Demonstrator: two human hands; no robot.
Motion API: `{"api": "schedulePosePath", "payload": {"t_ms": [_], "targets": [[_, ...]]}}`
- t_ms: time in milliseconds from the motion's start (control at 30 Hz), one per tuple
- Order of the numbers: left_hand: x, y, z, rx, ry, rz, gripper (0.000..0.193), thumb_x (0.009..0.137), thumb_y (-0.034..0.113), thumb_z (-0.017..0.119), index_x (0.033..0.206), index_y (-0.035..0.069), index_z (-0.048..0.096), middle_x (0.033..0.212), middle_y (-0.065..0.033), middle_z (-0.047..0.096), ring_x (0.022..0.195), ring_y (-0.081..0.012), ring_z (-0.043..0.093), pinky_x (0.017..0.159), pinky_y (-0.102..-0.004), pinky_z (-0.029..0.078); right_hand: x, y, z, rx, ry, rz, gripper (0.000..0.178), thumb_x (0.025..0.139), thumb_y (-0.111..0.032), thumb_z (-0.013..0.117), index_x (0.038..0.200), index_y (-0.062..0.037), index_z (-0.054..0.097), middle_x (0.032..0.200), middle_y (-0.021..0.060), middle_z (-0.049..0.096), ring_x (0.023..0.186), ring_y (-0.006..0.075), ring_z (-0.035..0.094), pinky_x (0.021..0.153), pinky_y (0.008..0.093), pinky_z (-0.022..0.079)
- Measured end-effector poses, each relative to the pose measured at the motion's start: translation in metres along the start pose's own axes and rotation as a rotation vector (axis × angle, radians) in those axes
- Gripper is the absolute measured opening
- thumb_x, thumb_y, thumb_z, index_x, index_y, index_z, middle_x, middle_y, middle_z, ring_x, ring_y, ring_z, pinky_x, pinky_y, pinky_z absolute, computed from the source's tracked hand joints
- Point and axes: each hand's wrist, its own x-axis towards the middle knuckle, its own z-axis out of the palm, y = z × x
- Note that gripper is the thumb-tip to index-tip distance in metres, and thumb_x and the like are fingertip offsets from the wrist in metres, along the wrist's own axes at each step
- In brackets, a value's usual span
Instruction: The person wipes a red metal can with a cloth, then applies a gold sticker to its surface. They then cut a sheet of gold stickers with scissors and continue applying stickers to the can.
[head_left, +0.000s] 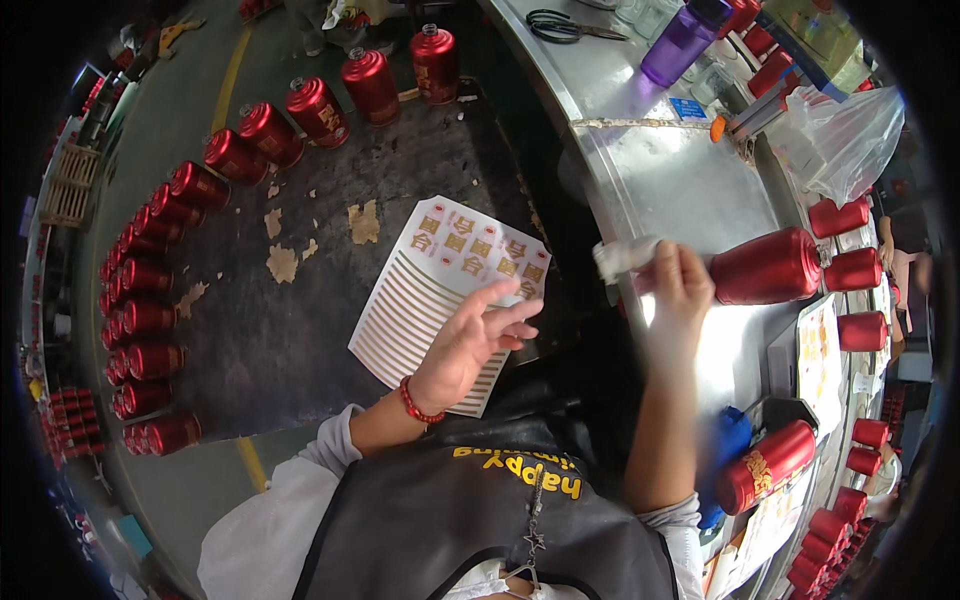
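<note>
My left hand (468,345), with a red bead bracelet on the wrist, is over a white sticker sheet (385,320). Its fingers are stretched out and apart, and nothing shows in them. The sheet carries gold characters, small red marks and rows of gold strips; it lies at the near right of a dark, worn table. On the right, my right hand (682,285) is closed on a crumpled white cloth (625,258), slightly blurred by motion. Just beyond that hand a red bottle (768,268) lies on its side on the metal bench; whether they touch I cannot tell.
Several red bottles (318,112) line the far and left edges of the dark table (225,330). On the metal bench (690,180) are black scissors (575,27), a purple bottle (680,50) and a clear plastic bag (845,140). Another red bottle (768,466) with gold lettering lies near right.
</note>
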Motion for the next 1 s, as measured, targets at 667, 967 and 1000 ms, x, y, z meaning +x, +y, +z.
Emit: {"api": "schedulePosePath", "payload": {"t_ms": [667,967,1000], "targets": [[-0.16,-0.07,-0.076,-0.317,0.793,-0.62,0.034,0.101,0.029,0.051,0.128,0.009,0.055,0.126,-0.0091,0.061,0.11,-0.0173,0.059,0.096,-0.0321,0.046,-0.116,0.114,0.065,-0.666,-0.853,-0.56,0.037,0.073,-0.001,0.07,0.109,-0.0024,0.064,0.119,0.0177,0.058,0.104,0.0373,0.056,0.09,0.0437,0.048],[-0.143,-0.049,-0.051,-0.237,0.684,-0.217,0.038,0.104,0.029,0.043,0.133,0.005,0.047,0.13,-0.0107,0.059,0.117,-0.0225,0.059,0.1,-0.0385,0.047,-0.13,0.109,0.079,-0.643,-1.09,-0.498,0.067,0.059,-0.022,0.088,0.116,-0.0041,0.058,0.128,0.0143,0.052,0.116,0.0366,0.051,0.097,0.0461,0.045],[-0.14,-0.046,-0.05,-0.25,0.65,-0.181,0.04,0.105,0.03,0.042,0.135,0.004,0.045,0.131,-0.0114,0.058,0.119,-0.0233,0.058,0.101,-0.0395,0.047,-0.129,0.106,0.081,-0.629,-1.095,-0.463,0.067,0.059,-0.023,0.088,0.116,-0.0037,0.058,0.128,0.0145,0.052,0.116,0.0366,0.051,0.097,0.0462,0.045]]}}
